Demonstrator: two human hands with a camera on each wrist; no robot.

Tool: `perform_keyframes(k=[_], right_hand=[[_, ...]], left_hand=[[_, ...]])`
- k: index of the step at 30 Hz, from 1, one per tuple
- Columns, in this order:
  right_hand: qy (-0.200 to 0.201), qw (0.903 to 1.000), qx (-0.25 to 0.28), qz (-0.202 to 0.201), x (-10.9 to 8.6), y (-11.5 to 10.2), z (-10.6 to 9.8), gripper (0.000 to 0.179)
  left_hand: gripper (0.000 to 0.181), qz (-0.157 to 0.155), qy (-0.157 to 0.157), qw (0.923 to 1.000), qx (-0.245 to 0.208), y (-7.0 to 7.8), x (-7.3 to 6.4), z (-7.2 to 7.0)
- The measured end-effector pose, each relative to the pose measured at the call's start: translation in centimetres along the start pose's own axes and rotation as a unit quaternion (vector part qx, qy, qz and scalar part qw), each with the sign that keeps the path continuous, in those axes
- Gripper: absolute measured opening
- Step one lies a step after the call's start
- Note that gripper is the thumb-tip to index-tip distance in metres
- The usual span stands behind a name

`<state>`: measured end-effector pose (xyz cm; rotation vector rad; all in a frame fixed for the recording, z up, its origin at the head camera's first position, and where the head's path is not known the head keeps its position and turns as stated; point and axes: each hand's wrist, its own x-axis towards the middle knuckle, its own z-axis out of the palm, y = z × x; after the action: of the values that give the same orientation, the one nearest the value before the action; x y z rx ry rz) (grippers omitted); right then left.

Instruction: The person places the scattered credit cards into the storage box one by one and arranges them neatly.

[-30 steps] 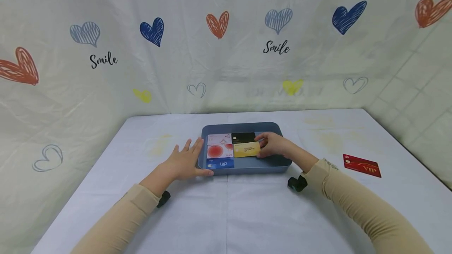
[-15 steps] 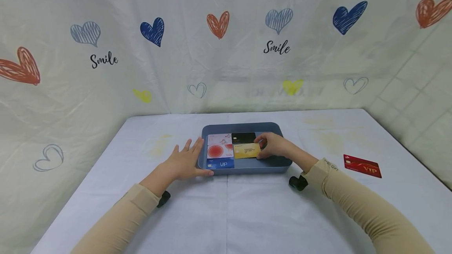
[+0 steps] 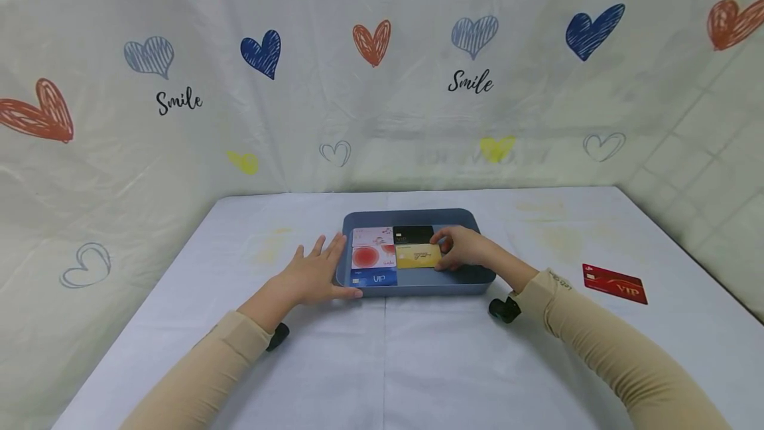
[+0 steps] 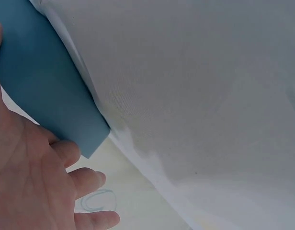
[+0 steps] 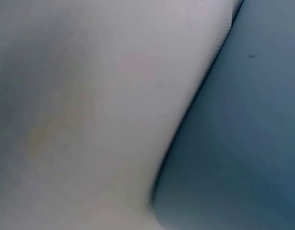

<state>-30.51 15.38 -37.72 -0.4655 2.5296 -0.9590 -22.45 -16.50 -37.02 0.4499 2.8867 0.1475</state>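
Note:
In the head view, my right hand (image 3: 462, 247) reaches into the blue-grey tray (image 3: 418, 290) and pinches the right end of a gold card (image 3: 416, 256) between thumb and fingers. Directly behind that card lies a black card (image 3: 412, 235). To its left are a pink patterned card (image 3: 373, 237), a white card with red circles (image 3: 365, 257) and a blue VIP card (image 3: 373, 277), stacked in a column. My left hand (image 3: 316, 276), fingers spread, rests against the tray's left side. The left wrist view shows this hand (image 4: 28, 177) at the tray wall (image 4: 47, 81).
A red VIP card (image 3: 615, 283) lies on the white-covered table (image 3: 382, 363), right of the tray and beyond my right wrist. A pale curtain (image 3: 382, 111) printed with hearts hangs behind the table. The right wrist view shows only tray wall (image 5: 243, 134) and blurred cloth.
The gold card, slightly tilted a second ago, now sits straighter and a little nearer in front of the black card. My right hand keeps its pinch; my left hand stays put.

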Motion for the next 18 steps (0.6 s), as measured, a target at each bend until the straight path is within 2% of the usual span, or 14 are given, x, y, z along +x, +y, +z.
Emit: perform_keyframes(k=[18], right_hand=[[-0.002,1.0000,0.004,-0.005,-0.02,-0.10,-0.13,0.055]], left_hand=[[0.121,-0.002,-0.003,1.0000,-0.002,0.08,-0.05,-0.07]])
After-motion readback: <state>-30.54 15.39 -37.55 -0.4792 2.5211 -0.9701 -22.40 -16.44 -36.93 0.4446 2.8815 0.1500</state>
